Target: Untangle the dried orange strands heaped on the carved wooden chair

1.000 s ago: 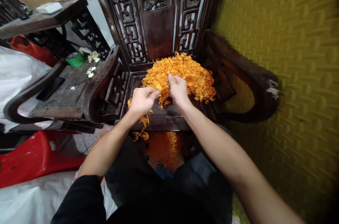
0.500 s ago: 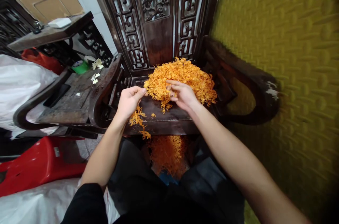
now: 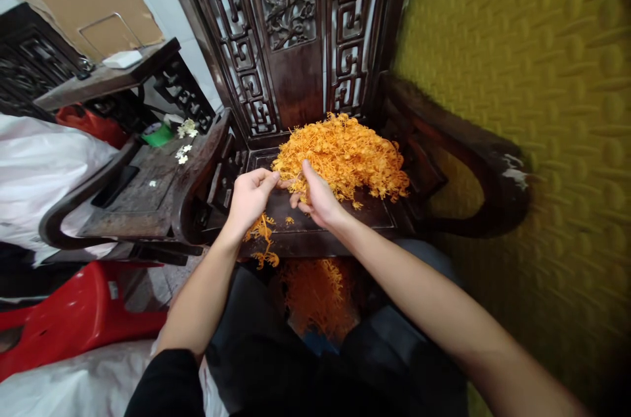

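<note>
Left hand (image 3: 250, 195) and right hand (image 3: 318, 196) are bare. Forearms are uncovered. A black sleeve (image 3: 165, 384) begins above the left elbow.

Two bare forearms extended forward, converging; left hand (image 3: 250, 195) curled, fingertips pinched; right hand (image 3: 315, 196) loosely cupped, thumb raised, nearly touching the left.

yellow wall (image 3: 532, 75): blurred | chair back (image 3: 296, 22): cut off at top | right forearm (image 3: 493, 351): leaves frame bottom

The pile (image 3: 345, 154) lay on the chair seat (image 3: 315, 226); both hands (image 3: 251, 193) (image 3: 315, 196) were at its front edge, a table (image 3: 142, 193) to the left.
</note>
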Demonstrator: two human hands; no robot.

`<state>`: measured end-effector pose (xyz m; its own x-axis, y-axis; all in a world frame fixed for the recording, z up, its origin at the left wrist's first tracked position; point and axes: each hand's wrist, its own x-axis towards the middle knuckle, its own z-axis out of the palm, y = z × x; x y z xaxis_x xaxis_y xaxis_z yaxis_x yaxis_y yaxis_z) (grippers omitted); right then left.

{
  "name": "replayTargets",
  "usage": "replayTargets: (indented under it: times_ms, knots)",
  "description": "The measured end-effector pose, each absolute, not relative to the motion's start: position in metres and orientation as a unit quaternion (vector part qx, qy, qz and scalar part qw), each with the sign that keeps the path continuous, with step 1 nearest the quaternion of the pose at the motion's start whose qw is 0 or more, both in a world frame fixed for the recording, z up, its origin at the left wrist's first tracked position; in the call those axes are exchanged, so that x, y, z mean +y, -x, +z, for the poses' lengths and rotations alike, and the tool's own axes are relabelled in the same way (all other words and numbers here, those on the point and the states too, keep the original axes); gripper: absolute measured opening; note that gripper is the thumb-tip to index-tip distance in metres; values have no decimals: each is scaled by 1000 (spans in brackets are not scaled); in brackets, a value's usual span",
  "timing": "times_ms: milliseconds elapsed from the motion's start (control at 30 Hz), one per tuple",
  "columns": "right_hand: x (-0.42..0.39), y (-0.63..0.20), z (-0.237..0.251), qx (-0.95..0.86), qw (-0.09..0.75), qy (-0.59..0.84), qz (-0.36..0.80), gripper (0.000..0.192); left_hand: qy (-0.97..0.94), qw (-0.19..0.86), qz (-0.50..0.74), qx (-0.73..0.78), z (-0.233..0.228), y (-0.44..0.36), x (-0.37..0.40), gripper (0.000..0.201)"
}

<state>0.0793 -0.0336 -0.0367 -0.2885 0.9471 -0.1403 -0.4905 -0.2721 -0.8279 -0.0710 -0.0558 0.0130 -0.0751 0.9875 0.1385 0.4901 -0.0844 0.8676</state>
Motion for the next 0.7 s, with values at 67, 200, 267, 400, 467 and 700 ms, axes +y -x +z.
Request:
replayTargets:
  times_ms: [67,200,267,400,467,700]
  knots:
    - [-35,-79,-38,-357,525,317,704,49,-616,293,415,602,13,70,-54,41]
    - [-32,-82,-44,-351,552,336,678,53,-628,253,418,606,16,67,-53,36]
    - [-26,-84,-47,-338,552,375,664,57,-641,211,408,616,20,65,-55,35]
    - [-12,-91,-49,-356,558,427,616,58,-672,141,378,621,28,61,-62,34]
    - [-7,-96,-48,-380,554,439,598,57,-676,124,368,626,30,61,-64,33]
    - [-2,-106,-48,-435,540,458,556,51,-687,99,354,626,32,64,-73,36]
